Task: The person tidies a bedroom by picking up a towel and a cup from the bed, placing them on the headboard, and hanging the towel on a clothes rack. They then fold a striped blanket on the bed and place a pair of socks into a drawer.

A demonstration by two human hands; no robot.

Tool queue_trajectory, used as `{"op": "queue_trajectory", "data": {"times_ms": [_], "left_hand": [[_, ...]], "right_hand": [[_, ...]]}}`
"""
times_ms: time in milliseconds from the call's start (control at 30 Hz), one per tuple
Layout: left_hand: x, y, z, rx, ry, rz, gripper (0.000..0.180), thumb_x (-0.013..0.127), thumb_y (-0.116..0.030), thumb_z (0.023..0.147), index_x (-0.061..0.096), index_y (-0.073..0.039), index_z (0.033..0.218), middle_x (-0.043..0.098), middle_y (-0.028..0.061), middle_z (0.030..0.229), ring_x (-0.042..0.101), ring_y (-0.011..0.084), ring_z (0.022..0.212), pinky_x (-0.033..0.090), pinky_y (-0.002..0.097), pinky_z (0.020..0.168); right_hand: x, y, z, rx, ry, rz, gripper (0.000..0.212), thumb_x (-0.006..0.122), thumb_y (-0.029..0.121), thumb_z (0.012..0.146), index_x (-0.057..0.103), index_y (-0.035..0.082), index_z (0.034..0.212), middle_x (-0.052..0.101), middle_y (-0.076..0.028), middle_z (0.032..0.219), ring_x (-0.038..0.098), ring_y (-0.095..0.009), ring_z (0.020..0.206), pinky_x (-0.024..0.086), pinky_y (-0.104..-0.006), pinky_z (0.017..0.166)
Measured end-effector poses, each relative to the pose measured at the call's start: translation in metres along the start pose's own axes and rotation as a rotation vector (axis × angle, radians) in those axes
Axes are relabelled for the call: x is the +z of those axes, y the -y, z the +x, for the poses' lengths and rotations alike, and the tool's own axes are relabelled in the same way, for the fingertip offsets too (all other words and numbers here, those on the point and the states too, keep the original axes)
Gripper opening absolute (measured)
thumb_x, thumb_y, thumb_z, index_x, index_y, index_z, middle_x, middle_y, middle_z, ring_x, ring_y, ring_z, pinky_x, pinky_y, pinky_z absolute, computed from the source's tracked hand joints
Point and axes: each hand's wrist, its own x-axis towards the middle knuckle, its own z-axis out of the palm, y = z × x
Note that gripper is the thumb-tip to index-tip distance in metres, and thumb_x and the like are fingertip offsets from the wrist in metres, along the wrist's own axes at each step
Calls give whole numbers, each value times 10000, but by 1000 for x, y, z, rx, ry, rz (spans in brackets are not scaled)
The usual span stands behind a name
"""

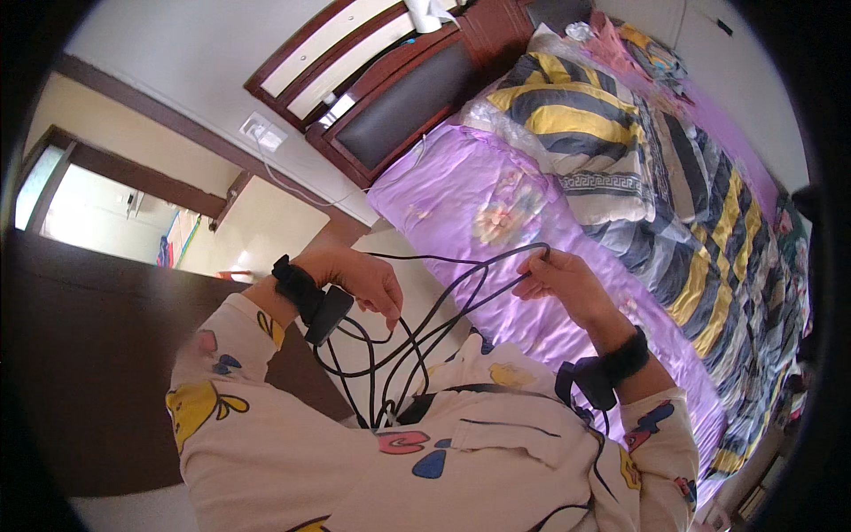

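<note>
While a purple-sheeted bed (439, 199) stood alongside, black cable (434, 310) hung in loose loops between both hands, in front of the torso. Right hand (565, 285) pinched the loops' upper end, fingers curled; left hand (362, 277) drooped, fingertips pressed together on another strand.

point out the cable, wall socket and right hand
Cable (486, 264), head view: strand between the hands.
Wall socket (273, 138), head view: its white plate.
Right hand (567, 284), head view: middle of the hand.
</note>
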Motion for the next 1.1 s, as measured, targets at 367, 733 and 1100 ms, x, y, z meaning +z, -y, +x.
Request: {"op": "queue_trajectory", "data": {"times_ms": [367,733,1100], "left_hand": [[29,6,26,327,-178,-87,298,536,-313,896,643,-66,1024,645,33,915,554,141,860,425,286,819],[68,3,6,-41,-444,322,800,506,-668,761,486,-31,1244,519,208,1218,516,333,1098,407,386,924],[130,95,20,39,45,-901,595,408,-429,922,372,18,1313,590,168,1152,574,254,1061,428,356,847]], "right_hand": [[21,20,11,-49,53,-54,278,469,280,948,594,33,978,672,-83,820,630,-112,740,475,-229,685],[38,21,17,-37,105,-105,237,485,224,940,598,17,964,673,-82,812,624,-110,730,470,-225,677],[40,23,20,-34,135,-186,262,508,254,929,607,11,935,664,-90,777,636,-131,698,487,-240,660]]}}
